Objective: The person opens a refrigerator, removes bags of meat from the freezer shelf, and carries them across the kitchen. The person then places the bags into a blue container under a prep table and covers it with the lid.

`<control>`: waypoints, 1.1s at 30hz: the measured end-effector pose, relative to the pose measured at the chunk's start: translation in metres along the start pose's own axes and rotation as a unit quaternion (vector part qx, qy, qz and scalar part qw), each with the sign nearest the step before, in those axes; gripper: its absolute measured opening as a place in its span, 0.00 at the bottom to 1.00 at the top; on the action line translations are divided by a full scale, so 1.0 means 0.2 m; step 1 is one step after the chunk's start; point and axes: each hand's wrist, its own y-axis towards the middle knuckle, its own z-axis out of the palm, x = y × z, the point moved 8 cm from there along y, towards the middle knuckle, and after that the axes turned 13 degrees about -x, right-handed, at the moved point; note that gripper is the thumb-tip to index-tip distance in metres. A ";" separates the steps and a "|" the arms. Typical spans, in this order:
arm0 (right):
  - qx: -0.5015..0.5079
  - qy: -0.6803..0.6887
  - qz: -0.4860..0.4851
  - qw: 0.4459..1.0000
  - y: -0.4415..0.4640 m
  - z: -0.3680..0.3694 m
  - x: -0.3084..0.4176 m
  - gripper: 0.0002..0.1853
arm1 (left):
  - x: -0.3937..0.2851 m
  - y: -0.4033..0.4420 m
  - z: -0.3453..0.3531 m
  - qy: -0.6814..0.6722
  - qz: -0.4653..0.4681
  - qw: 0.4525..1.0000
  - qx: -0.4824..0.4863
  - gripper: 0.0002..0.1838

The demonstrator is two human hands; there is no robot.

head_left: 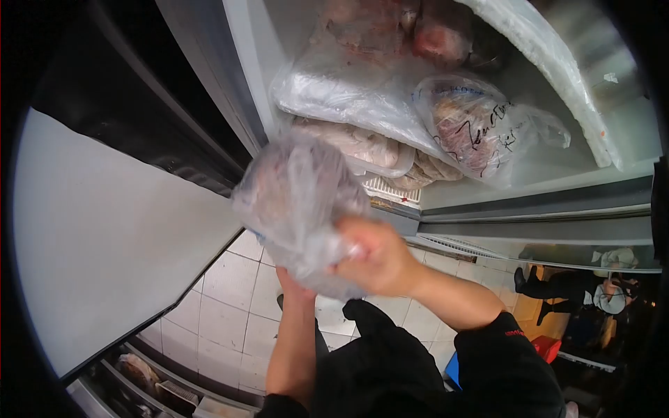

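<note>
A bulging clear plastic bag (296, 184) with pale, pinkish contents, blurred by motion, is held up in front of the freezer. My right hand (376, 254) is closed around its gathered neck. Under the bag is my left hand (296, 284), bearing its weight; its fingers are mostly hidden behind the plastic. Just beyond the bag, inside the freezer, lies a clear tray of pale meat (362, 146). Large clear plastic wrapping (355, 90) lies over part of that tray. To its right sits a knotted bag of meat (477, 132) with black handwriting.
Further in the freezer are reddish bagged pieces (439, 42) and a frosted edge (557, 63). A white panel (118, 237) stands at left, above open drawers (167, 390) holding food. White tiles (230, 285) cover the floor. Another person (592, 296) stands at far right.
</note>
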 end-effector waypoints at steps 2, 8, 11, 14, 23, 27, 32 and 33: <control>0.082 -0.039 -0.002 0.996 -0.05 0.11 0.00 0.10 | 0.05 -0.08 -0.17 0.016 0.038 0.998 -0.051 0.26; 0.253 -0.090 0.009 0.963 0.15 0.04 -0.01 0.11 | 0.10 -0.26 -0.58 -0.001 -0.013 0.987 -0.162 0.21; -0.011 -0.153 -0.028 0.988 0.60 -0.30 -0.07 0.15 | 0.07 -0.27 -0.59 -0.036 -0.028 0.981 -0.189 0.22; -0.324 -0.206 -0.016 0.923 1.07 -0.84 -0.15 0.19 | 0.02 -0.27 -0.60 -0.066 -0.035 0.975 -0.210 0.23; -0.529 0.081 0.194 0.822 1.37 -1.13 -0.36 0.21 | -0.23 -0.41 -0.55 0.046 0.062 0.953 -0.294 0.20; -0.524 0.172 0.209 0.808 1.31 -1.11 -0.22 0.23 | -0.27 -0.45 -0.54 0.066 0.096 0.949 -0.291 0.21; -0.336 0.234 0.145 0.901 1.63 -1.15 -0.45 0.19 | -0.23 -0.40 -0.59 0.063 0.121 0.950 -0.281 0.22; -0.288 0.295 0.109 0.905 1.68 -1.12 -0.50 0.20 | -0.22 -0.40 -0.66 0.080 0.115 0.951 -0.276 0.23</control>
